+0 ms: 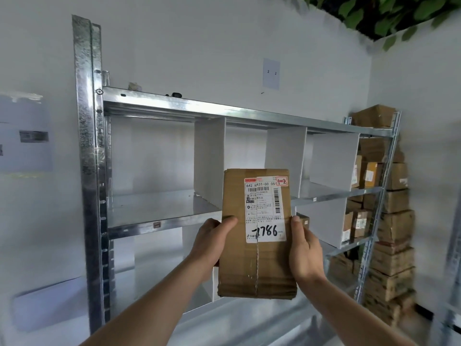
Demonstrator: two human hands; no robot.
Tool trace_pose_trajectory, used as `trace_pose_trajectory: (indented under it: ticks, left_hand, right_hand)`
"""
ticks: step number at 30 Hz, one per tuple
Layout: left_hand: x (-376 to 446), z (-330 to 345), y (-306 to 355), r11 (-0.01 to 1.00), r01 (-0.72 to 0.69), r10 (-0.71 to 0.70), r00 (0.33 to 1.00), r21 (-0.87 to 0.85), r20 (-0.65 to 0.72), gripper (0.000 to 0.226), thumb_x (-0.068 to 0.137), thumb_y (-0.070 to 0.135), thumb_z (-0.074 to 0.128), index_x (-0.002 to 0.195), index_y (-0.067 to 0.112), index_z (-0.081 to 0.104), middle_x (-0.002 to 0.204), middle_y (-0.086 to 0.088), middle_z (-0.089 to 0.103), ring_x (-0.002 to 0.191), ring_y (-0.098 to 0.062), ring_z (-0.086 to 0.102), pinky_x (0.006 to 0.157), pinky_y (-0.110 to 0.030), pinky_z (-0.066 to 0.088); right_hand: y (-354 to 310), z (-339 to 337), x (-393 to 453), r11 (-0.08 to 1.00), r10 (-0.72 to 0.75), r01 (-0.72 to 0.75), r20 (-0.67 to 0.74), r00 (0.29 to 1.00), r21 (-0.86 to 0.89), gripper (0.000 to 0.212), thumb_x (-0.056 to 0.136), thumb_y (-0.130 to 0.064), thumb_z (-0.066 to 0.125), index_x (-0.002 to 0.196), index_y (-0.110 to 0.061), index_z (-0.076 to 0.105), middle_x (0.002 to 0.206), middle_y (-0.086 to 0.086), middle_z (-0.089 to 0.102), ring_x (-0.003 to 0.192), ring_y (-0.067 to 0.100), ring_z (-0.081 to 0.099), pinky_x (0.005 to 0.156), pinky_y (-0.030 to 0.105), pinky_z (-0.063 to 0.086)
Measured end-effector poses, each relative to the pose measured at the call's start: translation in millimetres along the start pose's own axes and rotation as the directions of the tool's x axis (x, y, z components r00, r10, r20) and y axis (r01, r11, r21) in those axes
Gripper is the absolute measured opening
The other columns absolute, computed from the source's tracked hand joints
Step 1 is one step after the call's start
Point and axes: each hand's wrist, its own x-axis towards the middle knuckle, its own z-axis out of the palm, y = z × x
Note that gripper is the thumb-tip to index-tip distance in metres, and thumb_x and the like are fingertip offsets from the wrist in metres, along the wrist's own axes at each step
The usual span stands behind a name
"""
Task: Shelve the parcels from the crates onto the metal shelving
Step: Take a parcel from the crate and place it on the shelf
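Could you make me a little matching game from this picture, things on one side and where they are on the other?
Things:
1. parcel
2. boxes
3. leaves
4. dividers

Places:
A. top right corner
B. stacked at the right end of the shelving
C. held between the left hand and right hand
D. standing upright on the shelves

Pairs: 1-C, 2-B, 3-A, 4-D

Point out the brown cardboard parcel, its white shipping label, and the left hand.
brown cardboard parcel point(257, 268): head view, bare cardboard below the label.
white shipping label point(265, 208): head view, label's middle.
left hand point(212, 242): head view, back of the hand.
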Motion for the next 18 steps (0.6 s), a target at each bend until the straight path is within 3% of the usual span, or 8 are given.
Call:
trace_pose_trajectory:
  ticks: [3, 5, 7, 9, 12, 18]
  left_hand:
    - [29, 11, -4, 1.000, -0.020, 0.020, 0.999, -0.010, 0.032, 0.060, 0.069, 0.064, 0.062, 0.104, 0.015, 0.062, 0.100, -0.008, 0.074, 0.091, -0.027, 0.073, 0.084, -0.054, 0.059]
    - [52, 17, -6, 0.999, -0.043, 0.044, 0.998, -0.007, 0.043, 0.064, 0.064, 0.066, 0.063, 0.103, 0.015, 0.062, 0.100, -0.008, 0.074, 0.092, -0.028, 0.072, 0.088, -0.056, 0.057]
    - [76, 22, -5, 0.998, -0.062, 0.062, 0.997, -0.010, 0.050, 0.073, 0.056, 0.071, 0.062, 0.102, 0.015, 0.062, 0.101, -0.009, 0.073, 0.093, -0.029, 0.072, 0.089, -0.057, 0.056]
    - [97, 28, -2, 0.997, -0.073, 0.073, 0.995, -0.002, 0.062, 0.075, 0.056, 0.074, 0.061, 0.102, 0.014, 0.060, 0.101, -0.010, 0.072, 0.093, -0.029, 0.071, 0.089, -0.057, 0.055]
    - [121, 38, 4, 0.995, -0.099, 0.099, 0.992, -0.002, 0.082, 0.062, 0.072, 0.065, 0.062, 0.103, 0.012, 0.058, 0.104, -0.012, 0.070, 0.096, -0.029, 0.070, 0.089, -0.053, 0.054]
    - [162, 56, 13, 0.990, -0.140, 0.139, 0.985, 0.003, 0.099, 0.060, 0.074, 0.063, 0.060, 0.103, 0.011, 0.058, 0.102, -0.010, 0.070, 0.094, -0.026, 0.069, 0.088, -0.051, 0.054]
  right_hand:
    - [8, 3, 21, 0.999, -0.015, 0.014, -0.023, 1.000, -0.040, 0.053, 0.097, -0.067, 0.033, 0.107, -0.027, 0.066, 0.110, -0.005, 0.068, 0.111, 0.023, 0.060, 0.107, 0.052, 0.043]
    - [16, 8, 40, 0.998, -0.012, 0.008, -0.052, 0.999, -0.061, 0.073, 0.083, -0.081, 0.029, 0.112, -0.027, 0.069, 0.112, -0.004, 0.071, 0.110, 0.021, 0.062, 0.105, 0.054, 0.045]
    - [22, 13, 59, 0.998, -0.010, 0.005, -0.074, 0.997, -0.059, 0.078, 0.078, -0.084, 0.029, 0.113, -0.028, 0.070, 0.114, -0.004, 0.071, 0.111, 0.021, 0.062, 0.105, 0.054, 0.045]
    - [19, 16, 75, 0.998, -0.023, 0.017, -0.091, 0.996, -0.062, 0.074, 0.079, -0.081, 0.029, 0.108, -0.028, 0.071, 0.112, -0.004, 0.072, 0.109, 0.021, 0.063, 0.104, 0.054, 0.046]
    - [14, 17, 94, 0.997, -0.063, 0.057, -0.117, 0.991, -0.054, 0.062, 0.088, -0.072, 0.031, 0.102, -0.027, 0.072, 0.107, -0.007, 0.072, 0.106, 0.018, 0.063, 0.103, 0.053, 0.046]
    - [16, 15, 138, 0.996, -0.092, 0.088, -0.148, 0.985, -0.029, 0.047, 0.104, -0.054, 0.035, 0.096, -0.025, 0.070, 0.102, -0.007, 0.071, 0.104, 0.017, 0.062, 0.098, 0.044, 0.046]
